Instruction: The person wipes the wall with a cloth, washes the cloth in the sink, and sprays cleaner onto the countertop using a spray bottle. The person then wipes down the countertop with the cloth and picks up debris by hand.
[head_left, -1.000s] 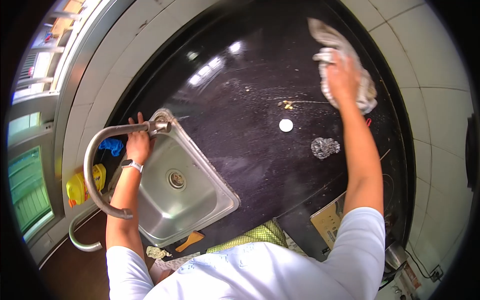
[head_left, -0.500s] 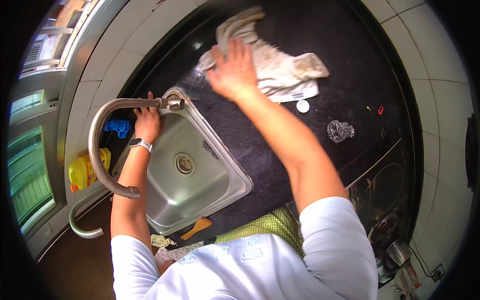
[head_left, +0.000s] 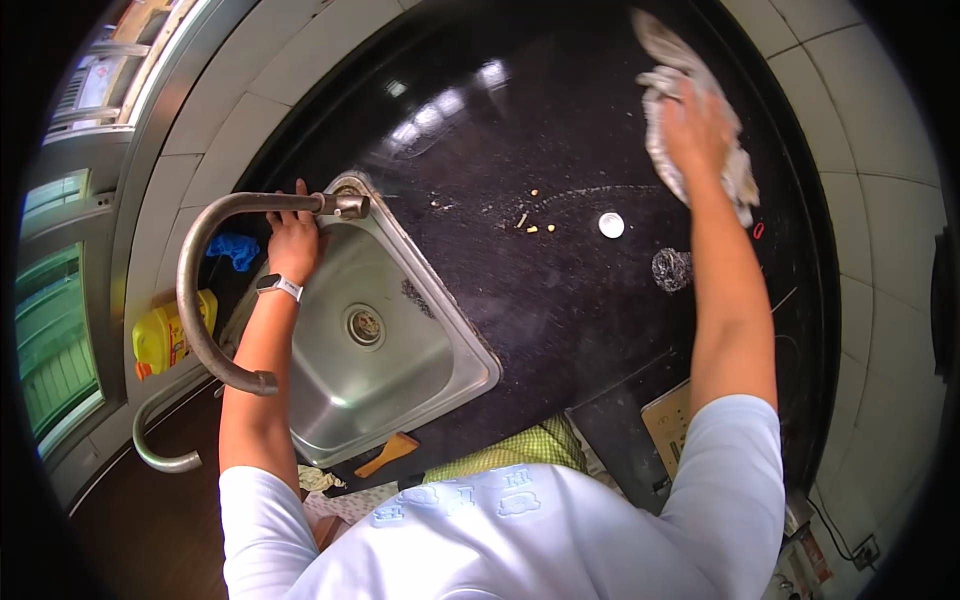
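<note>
My right hand is on a stained white cloth at the far right of the black countertop. Its fingers press into the bunched fabric, slightly blurred by motion. To the left, my left hand rests with spread fingers on the back corner of the steel sink, behind the faucet. Between the hands lie a round white cap and several small yellowish crumbs. A steel wool scrubber sits near my right forearm.
A yellow bottle and a crumpled blue item are left of the sink. A wooden scraper lies at its front edge. A small red ring is near the cloth. Tiled walls border the counter.
My right hand has swept the cloth from the back middle of the counter to the far right, uncovering crumbs and wet shine. My left hand has stayed at the sink corner.
</note>
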